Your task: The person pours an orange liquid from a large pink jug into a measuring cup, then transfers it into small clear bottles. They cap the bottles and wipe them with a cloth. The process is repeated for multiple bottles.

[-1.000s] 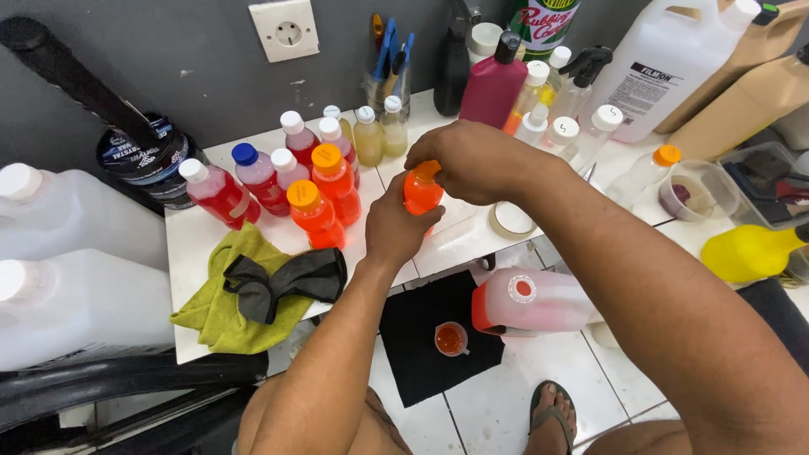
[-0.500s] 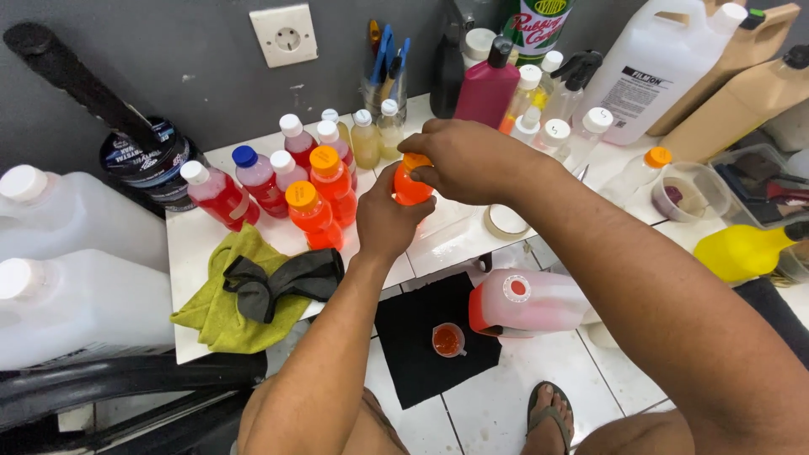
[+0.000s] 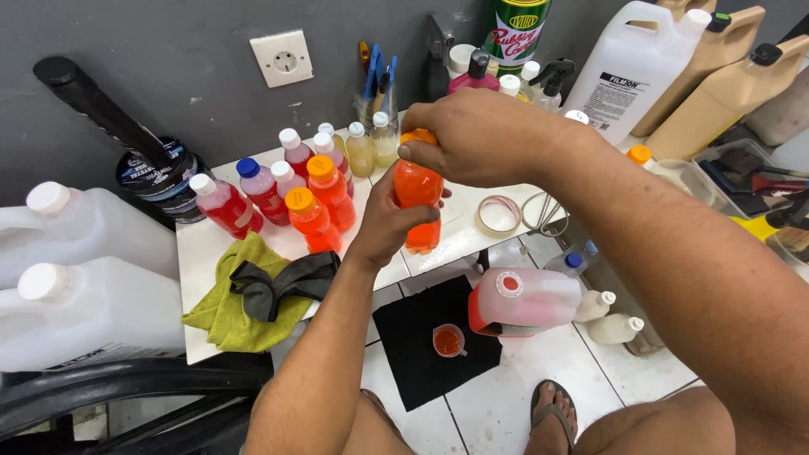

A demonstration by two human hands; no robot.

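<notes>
Above the white desk [image 3: 253, 244], our left hand [image 3: 389, 221] wraps the small orange-filled plastic bottle [image 3: 419, 195] while the right hand [image 3: 480, 139] pinches its orange cap [image 3: 419, 136]; we should keep the bottle upright and twist squarely.

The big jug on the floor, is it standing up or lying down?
Lying down. The jug rests on its side on the black mat, its round cap end facing up toward the camera.

The left hand [image 3: 389, 223] is reaching up from below, forearm extended, its grip closing from underneath. The right hand [image 3: 476, 139] is coming in from the right, fingers curling down from above, wrist bent.
</notes>
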